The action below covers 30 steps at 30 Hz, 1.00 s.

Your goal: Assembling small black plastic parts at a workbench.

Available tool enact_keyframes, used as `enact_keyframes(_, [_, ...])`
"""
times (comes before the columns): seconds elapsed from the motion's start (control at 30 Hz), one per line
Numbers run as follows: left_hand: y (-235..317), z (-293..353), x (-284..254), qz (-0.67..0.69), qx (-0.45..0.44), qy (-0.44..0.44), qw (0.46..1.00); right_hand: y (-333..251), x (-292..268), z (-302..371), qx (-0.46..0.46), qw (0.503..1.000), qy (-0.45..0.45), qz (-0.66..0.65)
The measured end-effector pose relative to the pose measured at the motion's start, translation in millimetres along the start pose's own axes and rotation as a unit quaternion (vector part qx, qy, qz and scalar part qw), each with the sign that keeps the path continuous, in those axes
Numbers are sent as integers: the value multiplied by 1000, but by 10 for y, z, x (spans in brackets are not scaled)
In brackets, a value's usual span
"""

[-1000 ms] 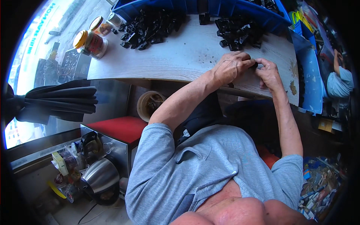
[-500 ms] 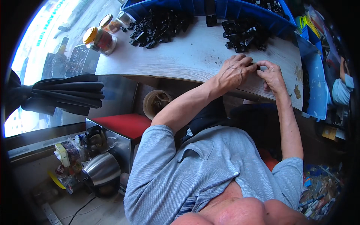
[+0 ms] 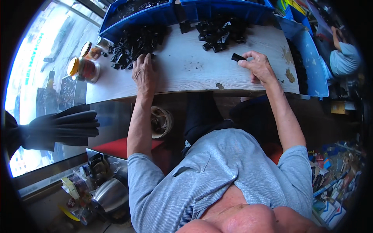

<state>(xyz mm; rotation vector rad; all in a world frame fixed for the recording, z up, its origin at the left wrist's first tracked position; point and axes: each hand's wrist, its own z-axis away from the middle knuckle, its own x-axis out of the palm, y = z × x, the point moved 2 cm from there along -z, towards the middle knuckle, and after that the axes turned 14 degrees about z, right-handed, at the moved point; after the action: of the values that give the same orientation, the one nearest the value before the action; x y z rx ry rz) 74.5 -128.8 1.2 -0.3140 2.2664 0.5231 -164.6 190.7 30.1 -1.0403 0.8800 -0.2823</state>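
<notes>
- L hand point(image 3: 143, 73) lying palm-down on the pale wooden bench point(image 3: 194, 70), fingers spread wide, tips reaching into the near edge of the left heap of black parts point(image 3: 134, 44); can't tell if it's gripping any.
- R hand point(image 3: 257, 66) sitting further right on the bench, well apart from L; pinching a small black part point(image 3: 237, 58) betw. thumb and fingertips, part sticking out to the left of the fingers.
- Second heap of black parts point(image 3: 219, 31) lying just beyond the R hand, near bench middle-right.
- Blue bins point(image 3: 217, 7) standing along the far edge behind both heaps; another blue tray point(image 3: 311, 66) running down the right end.
- Two glass jars w/ lids point(image 3: 83, 66) standing at the left end, near the left heap.
- Another person point(image 3: 344, 56) in a light-blue shirt sitting at far right, beyond the tray.
- Metal kettle point(image 3: 110, 196) sitting on the floor, lower left.
</notes>
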Motion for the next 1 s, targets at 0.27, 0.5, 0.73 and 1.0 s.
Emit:
enact_keyframes(0.27, [377,-52,92,107,47,-61,991,159,-244,-158,86,986,97,-108])
enact_keyframes(0.5, [531,-136,113,146,115,-94,978,539,-989,-369,135,932,294,-165])
enact_keyframes(0.73, [551,-133,204,173,86,-106,975,226,-561,-417,98,972,192,-89])
enact_keyframes(1.0, [538,-113,197,129,69,-107,983,-5,-143,-672,46,988,130,75])
